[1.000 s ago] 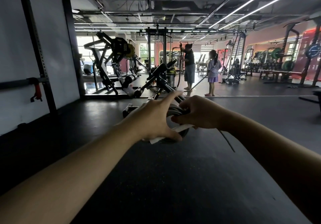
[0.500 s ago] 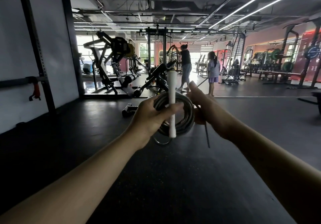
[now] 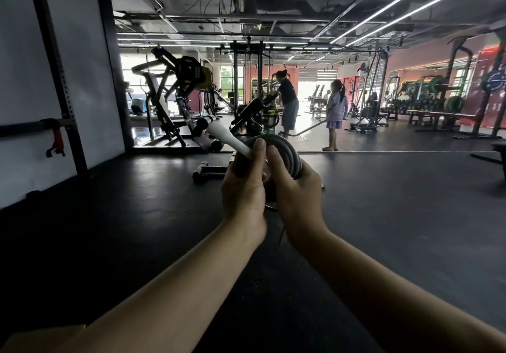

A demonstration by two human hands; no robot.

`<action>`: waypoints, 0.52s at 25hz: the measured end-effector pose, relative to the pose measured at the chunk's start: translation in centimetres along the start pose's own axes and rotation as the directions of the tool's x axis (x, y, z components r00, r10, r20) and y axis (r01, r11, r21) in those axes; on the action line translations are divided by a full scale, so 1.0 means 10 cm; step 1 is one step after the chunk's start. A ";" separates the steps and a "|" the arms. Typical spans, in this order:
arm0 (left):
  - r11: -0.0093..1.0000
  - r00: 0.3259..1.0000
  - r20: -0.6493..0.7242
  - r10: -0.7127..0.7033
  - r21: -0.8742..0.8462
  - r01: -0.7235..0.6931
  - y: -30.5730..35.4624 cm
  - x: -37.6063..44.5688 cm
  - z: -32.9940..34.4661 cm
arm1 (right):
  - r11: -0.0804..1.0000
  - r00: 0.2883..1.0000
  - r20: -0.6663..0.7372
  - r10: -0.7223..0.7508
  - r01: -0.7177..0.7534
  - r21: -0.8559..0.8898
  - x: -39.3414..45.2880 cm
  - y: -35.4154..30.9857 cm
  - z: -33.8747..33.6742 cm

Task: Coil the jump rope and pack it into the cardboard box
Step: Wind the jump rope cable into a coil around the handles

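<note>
The coiled jump rope (image 3: 284,155), a tight grey bundle of loops, is being held up in front of the person, above the dark rubber floor (image 3: 383,215) and between both hands. Its white handle (image 3: 228,137) is sticking out up and to the left from the coil, tilted, with its lower end passing under the left thumb. The left hand (image 3: 243,188) is gripping the left side of the coil, fingers wrapped around the loops and thumb pressing on top at the handle's base. The right hand (image 3: 297,191) is clamped on the coil's right side, thumb lying over the near face, fingers curling behind. A loose strand is hanging below the hands. At the near left corner, a cardboard box (image 3: 41,337) edge is showing.
</note>
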State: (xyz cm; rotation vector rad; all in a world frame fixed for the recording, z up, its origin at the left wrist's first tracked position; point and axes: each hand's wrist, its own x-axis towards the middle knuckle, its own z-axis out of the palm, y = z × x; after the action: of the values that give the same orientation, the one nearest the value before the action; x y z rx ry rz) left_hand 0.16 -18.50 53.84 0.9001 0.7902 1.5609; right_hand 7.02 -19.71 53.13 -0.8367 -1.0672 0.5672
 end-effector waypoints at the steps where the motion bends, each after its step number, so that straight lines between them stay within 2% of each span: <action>1: 0.999 0.999 0.048 -0.001 0.048 -0.001 0.00 0.05 -0.05 | 1.000 1.000 0.025 0.010 -0.009 -0.025 0.03 -0.01 -0.03; 3: 0.979 0.994 0.096 0.055 0.190 -0.072 0.07 0.11 -0.18 | 0.992 0.993 0.113 0.038 -0.024 -0.127 0.13 -0.04 -0.14; 5: 0.913 0.966 0.086 0.243 0.315 -0.258 0.23 0.21 -0.37 | 0.958 0.972 0.224 0.076 -0.009 -0.286 0.28 -0.09 -0.29; 6: 0.844 0.923 0.154 0.354 0.372 -0.386 0.36 0.25 -0.46 | 0.929 0.950 0.296 0.096 0.021 -0.370 0.34 -0.13 -0.37; 7: 0.743 0.868 0.303 0.393 0.452 -0.494 0.48 0.30 -0.52 | 0.896 0.920 0.378 0.105 0.077 -0.438 0.39 -0.17 -0.42; 8: 0.628 0.816 0.481 0.321 0.537 -0.563 0.56 0.34 -0.53 | 0.856 0.884 0.454 0.111 0.147 -0.495 0.44 -0.21 -0.44; 9: 0.529 0.773 0.613 0.163 0.607 -0.593 0.60 0.36 -0.49 | 0.812 0.853 0.510 0.113 0.216 -0.542 0.46 -0.25 -0.43; 11: 0.448 0.722 0.678 -0.137 0.693 -0.565 0.58 0.34 -0.38 | 0.744 0.824 0.553 0.125 0.291 -0.602 0.51 -0.29 -0.40; 13: 0.418 0.726 0.662 -0.184 0.722 -0.552 0.50 0.38 -0.34 | 0.742 0.802 0.578 0.153 0.293 -0.603 0.51 -0.30 -0.38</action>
State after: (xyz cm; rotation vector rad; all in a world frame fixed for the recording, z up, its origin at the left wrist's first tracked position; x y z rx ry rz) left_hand -5.53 -15.58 57.01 2.3121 0.9850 0.7122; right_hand 12.59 -18.76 57.34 -1.2813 -1.9651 0.3666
